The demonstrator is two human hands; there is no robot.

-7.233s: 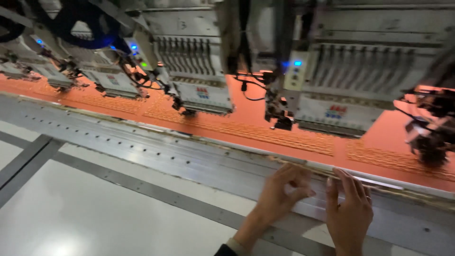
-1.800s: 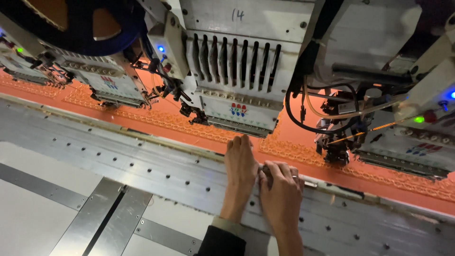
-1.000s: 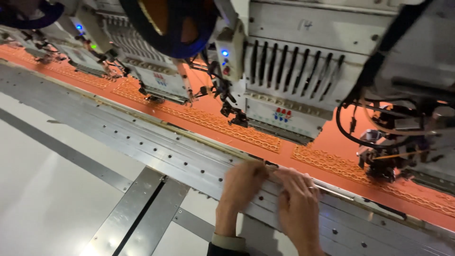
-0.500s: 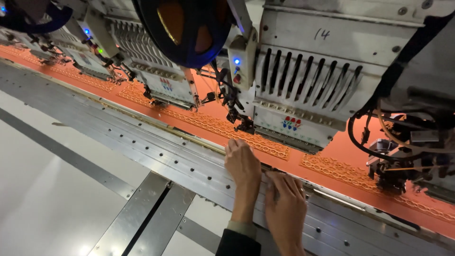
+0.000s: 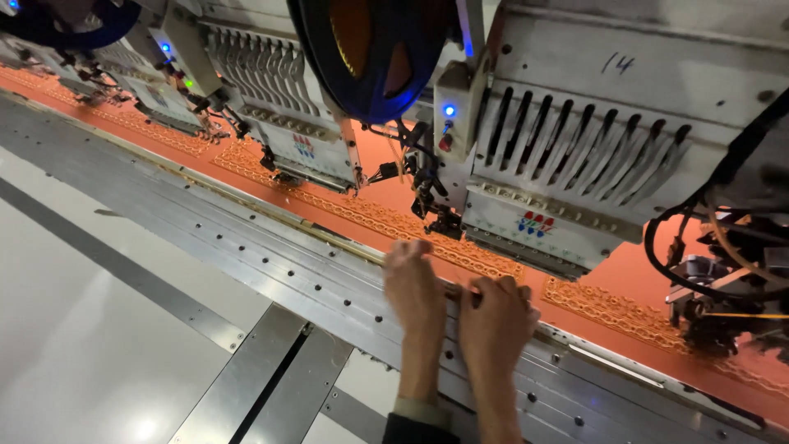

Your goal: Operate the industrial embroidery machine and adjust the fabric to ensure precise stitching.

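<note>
Two hands press side by side on the near edge of the orange fabric [image 5: 625, 271], where it meets the metal rail [image 5: 271, 263]. The left hand [image 5: 413, 284] lies flat. The right hand [image 5: 496, 316] is curled, pinching the fabric edge. Embroidery machine heads [image 5: 567, 164] hang close above; the grey tabletop [image 5: 90, 329] stretches wide on the left.

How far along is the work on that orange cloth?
Done: stitched lace-like bands already run along the orange cloth. In hand: the left hand and right hand press at the cloth's near edge on the metal rail. Left: plain cloth beyond the bands.
</note>
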